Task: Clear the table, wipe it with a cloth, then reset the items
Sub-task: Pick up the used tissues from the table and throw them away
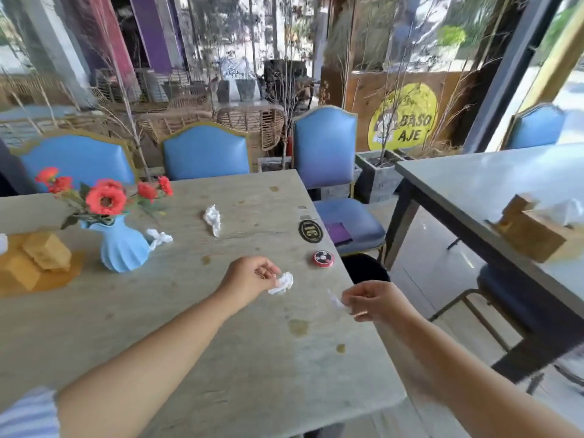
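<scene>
Tissue wad (282, 283) is pinched by the left hand (251, 276), a white scrap (335, 301) by the right hand (377, 300).

The pale wood-grain table (158, 327) bears brown stains. One crumpled white tissue (212, 219) lies mid-table. A second tissue (159, 238) lies just beside the ribbed blue vase of red flowers (123, 248). The left hand (249, 276) pinches a third tissue (282, 283), and the right hand (376, 300) pinches a white scrap (335, 301).

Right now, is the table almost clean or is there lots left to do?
Nothing looks done yet. The left hand pinches a crumpled tissue, the right hand a small scrap. Two more tissues, the blue vase and the red button sit on the table, whose brown stains are unwiped.
</scene>
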